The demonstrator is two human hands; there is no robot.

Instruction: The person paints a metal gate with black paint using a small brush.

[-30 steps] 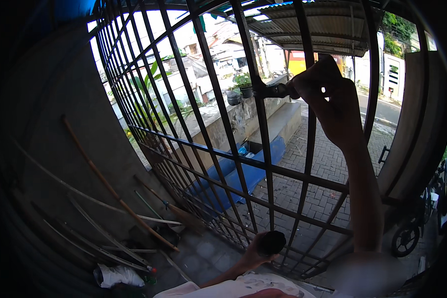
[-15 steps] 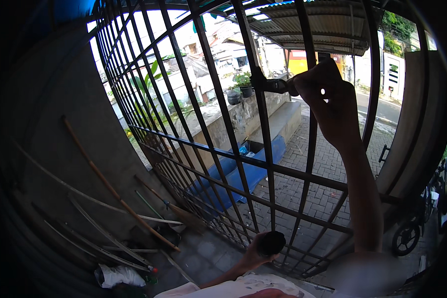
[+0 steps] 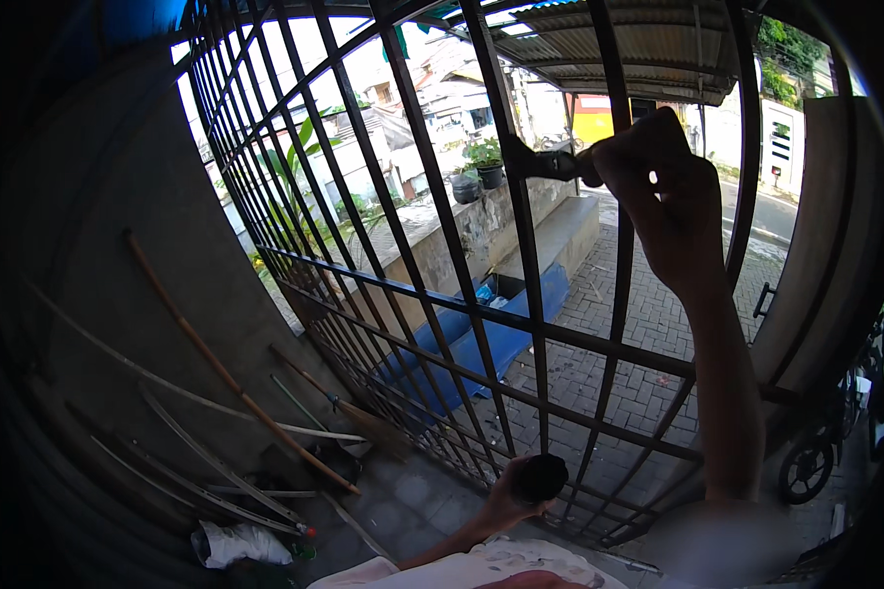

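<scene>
Paintbrush [image 3: 554,165], bristles against an upright bar [image 3: 528,245] of a dark metal gate [image 3: 609,348], is pinched by the fingers of the right hand [image 3: 670,196]. Lower, the left hand's [image 3: 506,499] fingers wrap a dark container [image 3: 542,478]. Open gaps separate the bars; a pole [image 3: 206,351] leans at the left wall [image 3: 98,177].

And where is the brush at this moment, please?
In the head view, the brush is above and right of centre, held in the right hand, its bristle end against a dark upright metal bar.
</scene>
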